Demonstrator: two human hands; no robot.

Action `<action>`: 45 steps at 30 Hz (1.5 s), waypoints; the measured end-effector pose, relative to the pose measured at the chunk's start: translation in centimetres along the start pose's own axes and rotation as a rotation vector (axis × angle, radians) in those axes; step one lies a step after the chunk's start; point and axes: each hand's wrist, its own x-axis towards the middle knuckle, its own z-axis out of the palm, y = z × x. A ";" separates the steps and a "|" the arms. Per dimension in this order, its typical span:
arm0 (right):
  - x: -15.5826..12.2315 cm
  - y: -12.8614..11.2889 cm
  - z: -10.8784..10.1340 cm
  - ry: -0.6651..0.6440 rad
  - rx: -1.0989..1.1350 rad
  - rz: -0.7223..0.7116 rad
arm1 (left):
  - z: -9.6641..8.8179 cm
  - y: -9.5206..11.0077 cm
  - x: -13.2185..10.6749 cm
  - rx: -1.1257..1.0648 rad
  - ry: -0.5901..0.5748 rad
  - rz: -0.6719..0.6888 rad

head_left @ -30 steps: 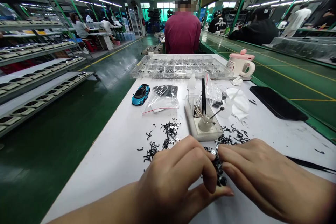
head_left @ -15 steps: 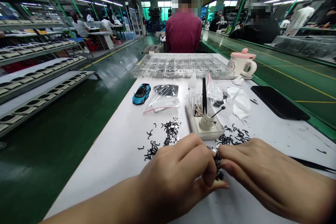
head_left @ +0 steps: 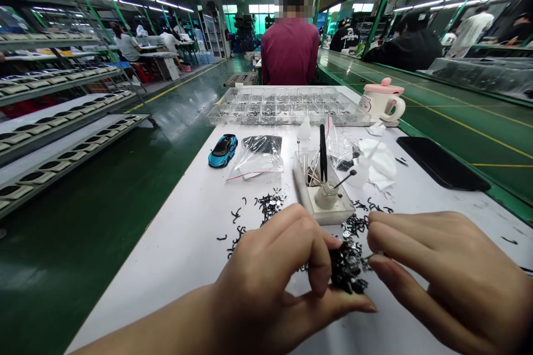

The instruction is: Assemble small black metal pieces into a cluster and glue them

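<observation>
In the head view, my left hand [head_left: 275,272] is closed around a clump of small black and shiny metal parts [head_left: 347,272], with its thumb stretched beneath them. My right hand [head_left: 441,266] is just right of the clump, thumb and forefinger pinched together. A tiny sliver shows at its fingertips, too small to name. More of the small curved black parts [head_left: 270,205] lie scattered on the white table [head_left: 175,249] to the left. Another heap of these parts [head_left: 358,223] lies beyond my hands, partly hidden by them.
Beyond my hands stands a white holder [head_left: 328,213] with black tweezers [head_left: 323,152] and a small bottle. Farther back are a clear compartment tray [head_left: 287,116], a lidded mug [head_left: 381,105], a blue toy car [head_left: 223,150], a plastic bag [head_left: 260,158] and a black pad [head_left: 443,162].
My right hand has drawn away to the right from the clump. My left hand has turned slightly, so more of the clump shows.
</observation>
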 end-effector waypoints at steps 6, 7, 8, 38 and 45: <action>-0.1 -0.3 0.2 0.076 -0.076 -0.005 | 0.1 0.2 0.0 -0.010 0.010 -0.020; -0.2 -0.3 0.3 0.083 -0.086 -0.005 | 0.1 0.2 0.0 -0.011 0.005 -0.026; -0.2 -0.3 0.4 0.088 -0.094 -0.005 | 0.1 0.2 -0.1 -0.010 0.000 -0.024; 0.1 -0.2 1.0 -0.003 -0.064 -0.022 | 0.2 0.2 -0.5 0.051 -0.032 0.013; -0.1 -0.2 1.1 -0.100 0.032 -0.004 | 0.5 0.4 -1.0 0.097 -0.023 0.011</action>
